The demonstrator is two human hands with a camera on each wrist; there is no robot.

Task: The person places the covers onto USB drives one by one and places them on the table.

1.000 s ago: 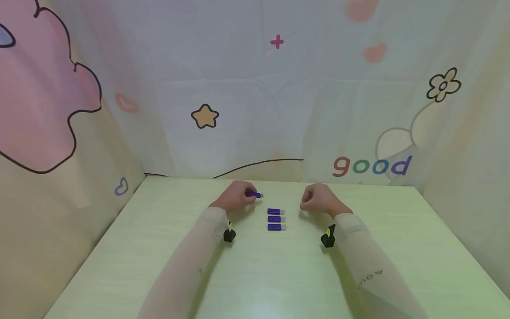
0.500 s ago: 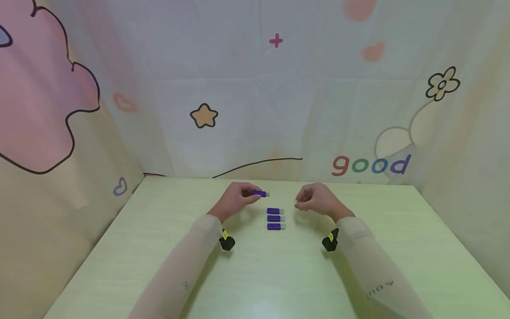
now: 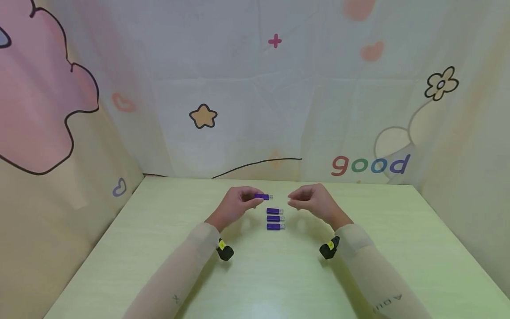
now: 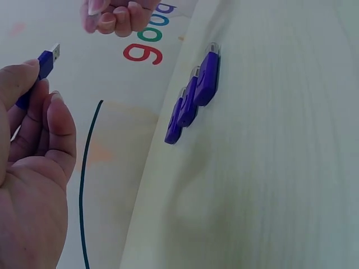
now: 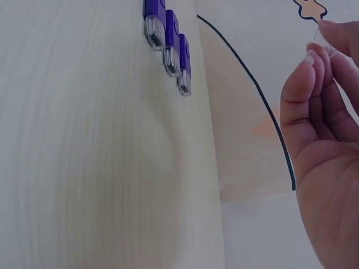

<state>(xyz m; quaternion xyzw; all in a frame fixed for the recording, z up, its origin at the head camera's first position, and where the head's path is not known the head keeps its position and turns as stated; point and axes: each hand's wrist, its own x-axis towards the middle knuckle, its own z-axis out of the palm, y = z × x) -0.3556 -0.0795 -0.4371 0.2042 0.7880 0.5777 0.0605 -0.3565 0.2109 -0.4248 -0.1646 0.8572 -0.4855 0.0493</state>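
My left hand [image 3: 235,205] pinches a purple USB flash drive [image 3: 261,196] above the table. Its bare metal plug [image 4: 55,51] points right, towards the other hand. Thumb and fingertips of my right hand [image 3: 318,204] pinch a small clear cap [image 5: 316,37], mostly hidden by the fingers. A short gap separates the cap from the plug. Below and between the hands, three more purple flash drives [image 3: 275,219] lie in a neat column, parallel, with clear caps on their right ends.
The pale wooden table [image 3: 255,274] reaches back to a printed curtain [image 3: 247,133] close behind the hands. Black wrist cameras [image 3: 225,252] hang under both sleeves.
The left hand has lifted the flash drive and carried it slightly right. The right hand has moved left with the cap, narrowing the gap. The three drives on the table stay put.
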